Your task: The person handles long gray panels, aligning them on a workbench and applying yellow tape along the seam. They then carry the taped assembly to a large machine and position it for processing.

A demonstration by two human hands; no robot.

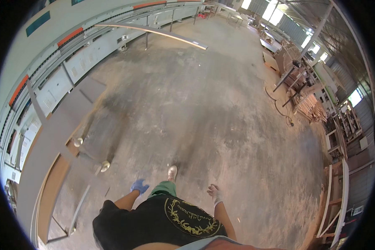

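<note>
"What do we have farthest left?"

"A long pale machine (81, 66) with orange strips along its rail, curving away toward the top."

"And between that machine and us?"

"Grey-brown panels (66, 112), lying to our left on a frame with caster wheels (105, 166). They are the nearest load to our left hand (140, 186), though well apart from it."

"How do we hold that hand?"

"In its blue glove it hangs free over the floor (187, 108), thumb and fingers apart and slightly bent."

"Then, moving right?"

"A long narrow board (154, 31) reaches out from the machine up ahead. Below us are our black top (141, 221) with its gold wreath, our green trousers (164, 189) and one pale shoe (172, 173)."

"Our right hand (214, 193)?"

"Pale-gloved, hanging free too, its fingers loosely bent and spread above bare floor."

"And farthest right?"

"Stacked wood pieces (310, 108) farther off, then a pale upright frame (344, 187) near the edge."
</note>
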